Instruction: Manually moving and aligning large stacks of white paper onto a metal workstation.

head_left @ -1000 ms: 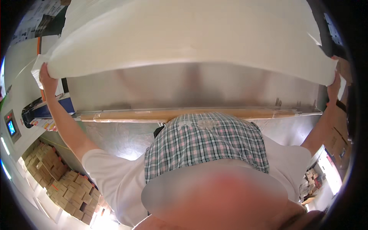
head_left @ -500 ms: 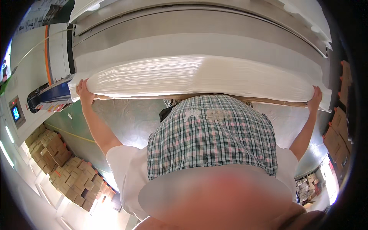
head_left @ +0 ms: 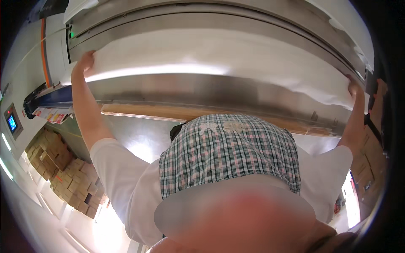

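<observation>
A small lit screen (head_left: 12, 121) glows at far left, above stacked cartons (head_left: 69, 181), as our left hand (head_left: 86, 62) grasps one end of a wide white sheet (head_left: 202, 46). The sheet stretches over a metal table (head_left: 177, 89) before our checked apron (head_left: 230, 147); our right hand (head_left: 355, 89), fingers partly hidden, grips its other end near brown boxes (head_left: 366, 162).

Your long white sheet (head_left: 211, 52), spread crosswise before you, held near both ends, near edge wavier toward your right, over grey metal (head_left: 190, 89).
</observation>
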Demonstrator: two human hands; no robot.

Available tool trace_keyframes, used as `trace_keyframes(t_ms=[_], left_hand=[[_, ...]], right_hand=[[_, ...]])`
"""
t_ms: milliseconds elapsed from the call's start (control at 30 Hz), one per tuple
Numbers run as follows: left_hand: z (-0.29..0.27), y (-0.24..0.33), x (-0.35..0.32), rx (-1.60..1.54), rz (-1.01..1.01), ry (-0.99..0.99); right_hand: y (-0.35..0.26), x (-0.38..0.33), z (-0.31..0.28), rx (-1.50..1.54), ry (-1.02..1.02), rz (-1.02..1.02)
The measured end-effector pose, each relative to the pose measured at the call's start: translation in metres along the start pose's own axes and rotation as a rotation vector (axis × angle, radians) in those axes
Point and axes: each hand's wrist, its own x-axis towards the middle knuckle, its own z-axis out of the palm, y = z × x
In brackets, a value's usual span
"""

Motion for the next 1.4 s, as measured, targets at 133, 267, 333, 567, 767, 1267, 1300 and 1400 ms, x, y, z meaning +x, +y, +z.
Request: trace_keyframes(t_ms=[133, 267, 333, 567, 767, 1267, 1300, 1400], left_hand=[[-0.016, 0.092, -0.012, -0.016, -0.052, 0.052], [-0.002, 0.1, -0.028, 0.089, 0.136, 0.554], [-0.001, 0.116, -0.06, 0.052, 0.21, 0.774], [0.047, 0.3, -0.182, -0.665, 0.61, 0.794], [0.094, 0.415, -0.226, -0.554, 1.056, 0.573], [0.111, 0.436, -0.198, -0.425, 1.259, 0.733], [0.113, 0.425, -0.19, -0.319, 1.146, 0.739], [0.106, 0.359, -0.17, -0.122, 0.837, 0.762]], right_hand=[[0.043, 0.019, 0.015, 0.564, -0.015, 0.11], [0.104, 0.021, 0.029, 0.06, 0.256, 0.02], [0.073, 0.019, 0.02, 0.01, 0.498, -0.082], [-0.246, -0.185, 0.009, 0.582, 0.878, -0.968], [-0.375, -0.25, 0.029, 0.394, 0.848, -1.271], [-0.39, -0.246, 0.034, 0.616, 1.043, -1.211], [-0.391, -0.252, 0.037, 0.567, 1.15, -1.152], [-0.396, -0.26, 0.047, 0.493, 1.178, -1.101]])
